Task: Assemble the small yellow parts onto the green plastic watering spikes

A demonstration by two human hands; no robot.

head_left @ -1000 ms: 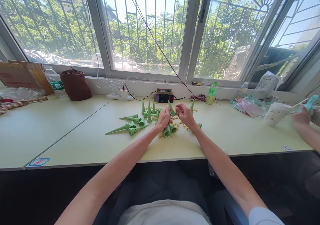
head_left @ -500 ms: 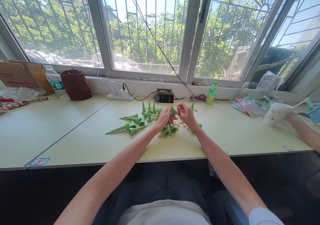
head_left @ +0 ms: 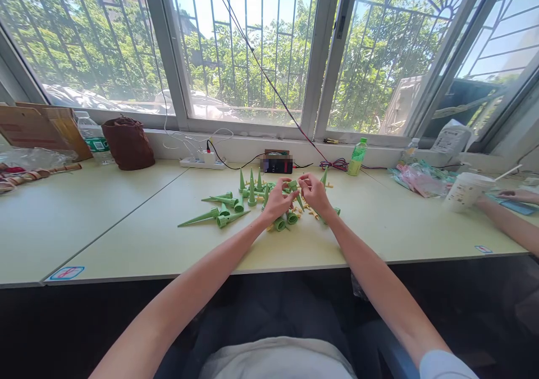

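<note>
Over the middle of the table, my left hand [head_left: 278, 200] is closed on a green plastic watering spike [head_left: 292, 185]. Its wide ribbed end is up and its point slants down to the right. Right beside that wide end, my right hand [head_left: 315, 193] is closed in a pinch; whatever lies between its fingertips is too small to make out. Several more green spikes [head_left: 251, 191] stand upright behind my left hand. Others, such as one long spike [head_left: 197, 217], lie to the left. Small yellow branched plastic pieces [head_left: 312, 213] are scattered under and between my hands.
A phone [head_left: 278, 165] leans at the back beside a power strip [head_left: 202, 161]. A green bottle [head_left: 357, 157] stands back right. Farther right are plastic bags [head_left: 421, 179], a white cup [head_left: 468, 191] and another person's arm [head_left: 505, 216]. A brown bag [head_left: 127, 143] sits at left.
The spike in my left hand has turned, so its wide end now faces up and its point down. At far right, the other person's light-blue object has lowered to the table.
</note>
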